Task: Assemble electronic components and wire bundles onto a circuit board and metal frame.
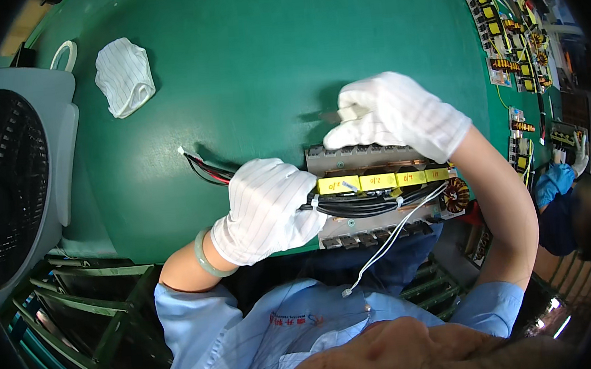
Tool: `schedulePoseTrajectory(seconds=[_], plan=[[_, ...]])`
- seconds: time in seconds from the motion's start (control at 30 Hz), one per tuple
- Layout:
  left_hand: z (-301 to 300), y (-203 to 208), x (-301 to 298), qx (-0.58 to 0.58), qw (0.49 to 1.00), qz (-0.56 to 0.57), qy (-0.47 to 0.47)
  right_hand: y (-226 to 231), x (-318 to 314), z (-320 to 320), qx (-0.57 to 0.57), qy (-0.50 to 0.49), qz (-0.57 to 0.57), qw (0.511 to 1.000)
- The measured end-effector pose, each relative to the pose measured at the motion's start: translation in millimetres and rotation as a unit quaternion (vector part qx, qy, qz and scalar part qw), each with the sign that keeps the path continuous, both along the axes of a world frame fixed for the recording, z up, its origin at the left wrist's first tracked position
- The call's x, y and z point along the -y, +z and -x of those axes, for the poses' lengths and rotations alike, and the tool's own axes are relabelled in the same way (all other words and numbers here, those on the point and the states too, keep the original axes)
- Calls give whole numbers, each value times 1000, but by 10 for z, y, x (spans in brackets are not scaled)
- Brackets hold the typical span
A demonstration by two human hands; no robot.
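A circuit board assembly (370, 156) lies at the table's near edge, with dark metal parts along both long sides. Yellow block-shaped components (378, 181) run along its middle, and a copper-wound coil (456, 195) is at its right end. My left hand (263, 211), in a white striped glove, is closed round the black cable bundle (360, 206) at the board's left end. Loose wire ends with a white connector (182, 151) stick out beyond it. My right hand (394, 114), gloved too, is curled closed over the far edge; a small brownish thing shows at its fingers, too unclear to name.
A white striped glove (124, 76) lies on the green table (244, 63). At the left stands a grey fan (56, 148). More circuit boards (506, 43) line the right side, where another person in blue gloves (555, 181) works. A thin white cable (390, 239) hangs over the near edge.
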State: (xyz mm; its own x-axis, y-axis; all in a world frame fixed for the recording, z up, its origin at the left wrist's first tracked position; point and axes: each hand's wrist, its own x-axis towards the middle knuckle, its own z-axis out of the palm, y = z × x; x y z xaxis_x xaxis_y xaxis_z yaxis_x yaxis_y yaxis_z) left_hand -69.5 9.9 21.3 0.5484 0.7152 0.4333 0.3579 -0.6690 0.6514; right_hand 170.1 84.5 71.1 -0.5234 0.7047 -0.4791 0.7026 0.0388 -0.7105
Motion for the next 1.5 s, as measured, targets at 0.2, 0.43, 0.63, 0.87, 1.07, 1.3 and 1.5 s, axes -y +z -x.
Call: schedulePoseTrajectory(seconds=[0.2, 0.43, 0.63, 0.87, 1.07, 1.3, 1.5], plan=[[-21, 1, -39, -3, 1000, 19, 1, -193, -80, 207, 133, 124, -81, 980], [-27, 62, -81, -5, 1000, 26, -1, -157, -146, 249, 195, 45, -45, 979], [-28, 38, -62, -14, 999, 29, 5, -167, -145, -196, 98, 85, -100, 986], [-9, 47, -79, -27, 999, 33, -7, -362, 55, -322, 50, 27, -166, 984], [-24, 60, -92, -27, 999, 23, -16, -274, -7, -243, 199, 11, -65, 978], [-28, 47, -79, -29, 999, 21, -8, -284, 23, -660, 139, -26, -153, 978], [-28, 56, -90, -29, 999, 27, -10, -224, 200, -675, 100, -27, -105, 989]])
